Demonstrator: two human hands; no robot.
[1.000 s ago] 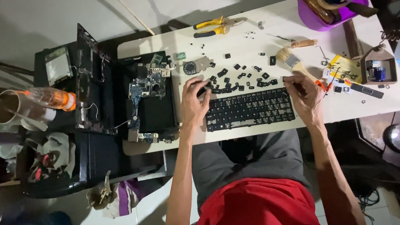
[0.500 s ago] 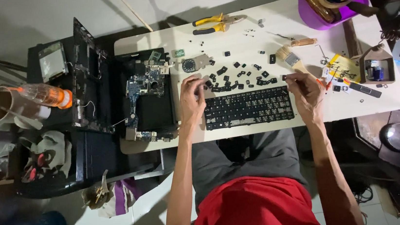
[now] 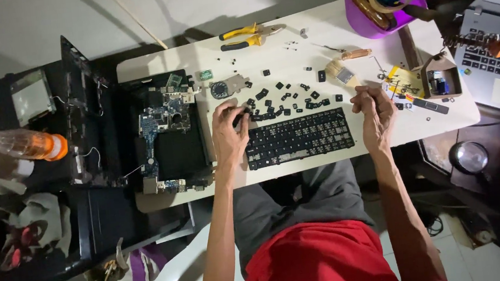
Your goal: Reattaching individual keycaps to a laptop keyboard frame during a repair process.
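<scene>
So the black keyboard [image 3: 300, 137] sits flat near the front edge of the white table [image 3: 313, 36], with loose keycaps [image 3: 285, 97] scattered just behind it. The left hand [image 3: 229, 131] is at its top left corner, fingers curled around a dark keycap. The right hand [image 3: 374, 113] hovers off the right end, closed in a loose fist; can't tell what's in it. A stripped laptop board [image 3: 165, 121] lies to the left.

Your flat black plastic keyboard [image 3: 298, 137] lies near on the white rectangular table [image 3: 313, 36], with loose black square keycaps [image 3: 285, 97] beyond it. Far off you have yellow-handled metal pliers [image 3: 240, 37] and, at far right, a purple round plastic cup [image 3: 366, 16]. At left, a blue-green circuit board [image 3: 162, 121].
</scene>
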